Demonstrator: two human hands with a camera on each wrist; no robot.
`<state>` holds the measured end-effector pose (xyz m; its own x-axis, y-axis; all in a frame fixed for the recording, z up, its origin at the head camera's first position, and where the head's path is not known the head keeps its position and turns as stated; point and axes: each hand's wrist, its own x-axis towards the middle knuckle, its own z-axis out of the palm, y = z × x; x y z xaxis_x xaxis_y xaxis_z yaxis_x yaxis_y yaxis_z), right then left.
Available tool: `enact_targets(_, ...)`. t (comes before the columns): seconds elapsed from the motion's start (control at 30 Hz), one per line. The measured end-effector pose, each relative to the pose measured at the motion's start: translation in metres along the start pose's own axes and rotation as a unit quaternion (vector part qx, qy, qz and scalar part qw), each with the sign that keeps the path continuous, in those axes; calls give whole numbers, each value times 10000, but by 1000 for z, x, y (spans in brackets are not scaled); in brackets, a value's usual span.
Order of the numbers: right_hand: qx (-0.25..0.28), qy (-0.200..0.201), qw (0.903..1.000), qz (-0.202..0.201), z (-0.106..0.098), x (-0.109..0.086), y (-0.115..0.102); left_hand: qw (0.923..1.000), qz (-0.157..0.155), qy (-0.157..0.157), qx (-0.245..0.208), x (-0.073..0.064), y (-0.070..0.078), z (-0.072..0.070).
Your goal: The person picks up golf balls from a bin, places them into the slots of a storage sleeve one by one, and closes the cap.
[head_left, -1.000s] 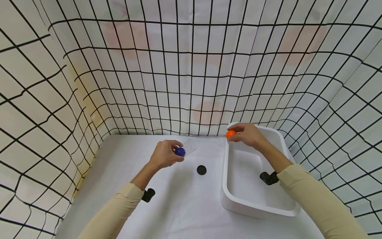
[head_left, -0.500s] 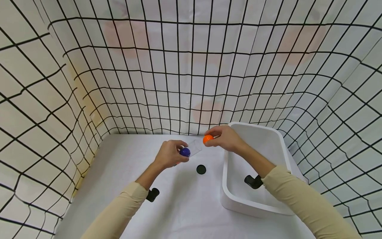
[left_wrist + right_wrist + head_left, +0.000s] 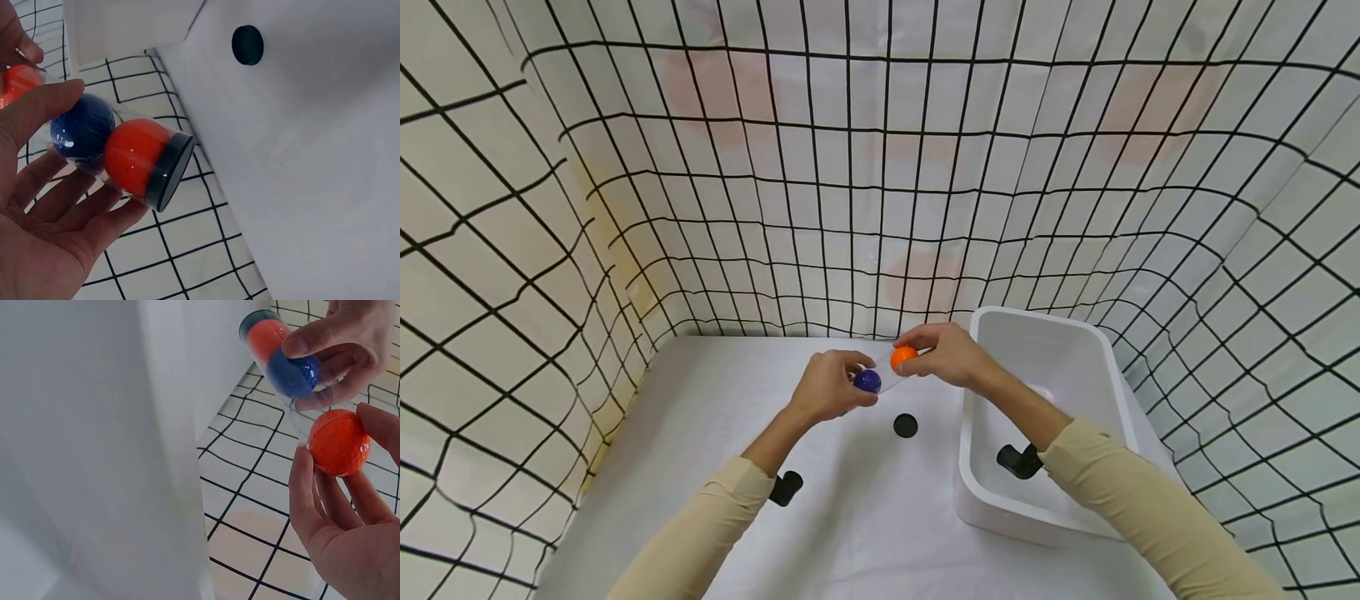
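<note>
My left hand grips a clear tube, tilted, with a black cap on its lower end. Inside it, an orange ball lies against that cap and a blue ball comes after it. Thumb and fingers wrap the tube around the blue ball. My right hand pinches a dimpled orange golf ball between thumb and fingertips, right at the tube's uncapped end. In the left wrist view this golf ball is partly hidden by the left thumb.
A round black cap lies on the white-covered table, below the hands. To the right stands a deep white bin, its rim under my right forearm. Black wire mesh encloses the back and both sides.
My right hand has carried the orange golf ball leftward from over the bin's rim to the tube's uncapped end. My left hand has shifted slightly right with the tube.
</note>
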<state>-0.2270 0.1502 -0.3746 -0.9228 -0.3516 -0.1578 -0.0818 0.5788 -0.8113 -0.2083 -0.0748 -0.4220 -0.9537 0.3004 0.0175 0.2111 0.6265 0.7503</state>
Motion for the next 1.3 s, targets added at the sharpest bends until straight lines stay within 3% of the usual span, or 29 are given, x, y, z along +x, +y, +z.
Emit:
enact_targets(0.37,356,-108,9993,-92,3,-1,2,9997,30,155,191,0,0,1)
enact_targets(0.83,221,-34,9996,-149,8,0,5,9994,15,197,301,-3,-3,0)
enact_targets(1.0,66,140,9998,-111,10,2,7,9990,-85,259,341,-4,-8,-4)
enact_targets(1.3,-49,645,9979,17,10,10,6,9970,-327,660,236,-11,-26,-19)
